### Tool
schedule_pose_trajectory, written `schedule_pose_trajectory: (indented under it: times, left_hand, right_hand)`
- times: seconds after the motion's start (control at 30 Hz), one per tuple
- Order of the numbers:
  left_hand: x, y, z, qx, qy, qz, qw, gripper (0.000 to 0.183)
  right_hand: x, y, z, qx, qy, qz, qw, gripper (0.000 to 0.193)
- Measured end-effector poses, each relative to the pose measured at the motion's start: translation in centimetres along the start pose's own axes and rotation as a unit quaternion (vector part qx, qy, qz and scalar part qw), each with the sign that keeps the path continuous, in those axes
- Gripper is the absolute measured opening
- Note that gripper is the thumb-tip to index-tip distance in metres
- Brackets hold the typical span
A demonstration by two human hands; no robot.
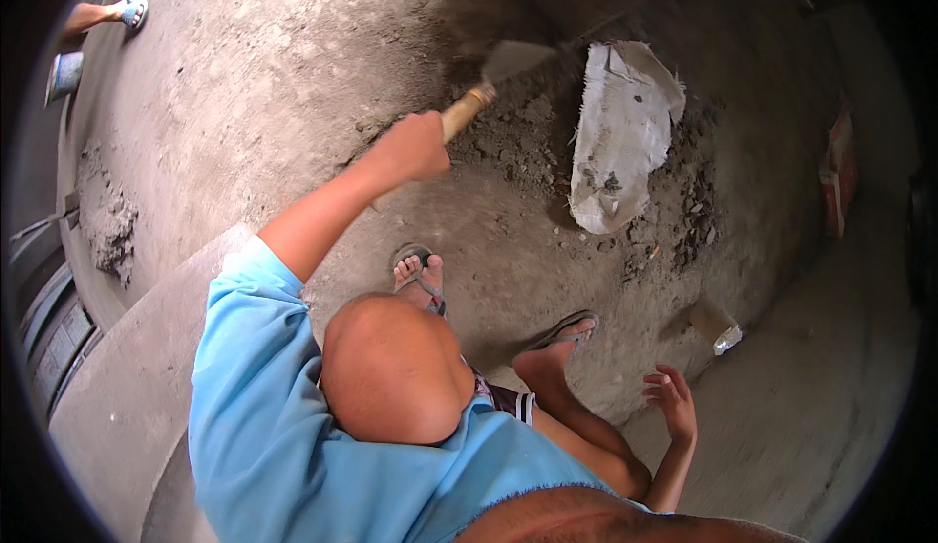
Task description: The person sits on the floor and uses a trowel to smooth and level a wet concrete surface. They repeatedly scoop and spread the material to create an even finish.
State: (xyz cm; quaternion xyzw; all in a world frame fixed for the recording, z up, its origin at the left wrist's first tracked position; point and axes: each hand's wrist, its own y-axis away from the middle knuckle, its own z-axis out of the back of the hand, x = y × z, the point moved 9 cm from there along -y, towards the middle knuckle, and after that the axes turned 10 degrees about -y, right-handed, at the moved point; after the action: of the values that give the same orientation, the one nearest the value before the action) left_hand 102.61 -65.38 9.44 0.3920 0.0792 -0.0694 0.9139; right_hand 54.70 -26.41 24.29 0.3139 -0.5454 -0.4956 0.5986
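Observation:
My left hand (418,145) is closed around a wooden-handled tool (465,113) with a flat grey blade that widens toward its end. The blade is blurred and hangs over dark, crumbly rubble (518,132); I cannot tell whether it touches. Just right of the blade, a torn white woven sack (623,137) lies flat with a few crumbs of dirt on it. My right hand (671,404) holds nothing, its fingers loosely bent and apart near my right leg. Nearest to it is a small brownish block with a shiny silver end (718,328).
More loose rubble (689,206) lies right of the sack, by a wall. A red and white packet or bag (837,172) stands against the right side. Another person's sandalled foot (131,13) and a bucket (65,76) are at far left. A concrete ledge (147,367) lies left of me.

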Motion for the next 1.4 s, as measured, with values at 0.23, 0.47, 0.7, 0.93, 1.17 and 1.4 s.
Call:
schedule_pose_trajectory:
  times: [0.23, 0.47, 0.7, 0.93, 1.17, 1.4]
  left_hand:
    - [4.9, 4.4, -0.3, -0.050, 0.075, 0.028, 0.996, 0.031]
    - [19.0, 2.1, 4.8, -0.104, 0.116, 0.199, 0.968, 0.031]
    - [14.9, 2.5, 4.4, -0.038, 0.054, 0.143, 0.988, 0.020]
    - [8.6, 6.5, -2.5, 0.046, 0.058, 0.041, 0.996, 0.031]
    - [13.9, 11.7, -6.5, -0.040, 0.234, 0.197, 0.951, 0.035]
    - [18.1, 15.8, -13.6, -0.033, 0.492, 0.262, 0.829, 0.012]
  right_hand:
    - [-0.5, 0.7, 0.7, -0.022, -0.012, 0.010, 1.000, 0.052]
    - [-3.0, 0.3, 1.5, -0.020, -0.004, -0.025, 0.999, 0.053]
    - [-2.1, 0.0, 1.2, 0.000, -0.016, -0.002, 1.000, 0.053]
    - [0.8, 0.3, 0.1, -0.010, -0.001, 0.019, 1.000, 0.054]
    - [-1.8, -0.2, 1.9, -0.027, 0.016, 0.006, 0.999, 0.056]
    - [-2.8, -0.9, 1.2, 0.007, 0.002, -0.024, 1.000, 0.056]
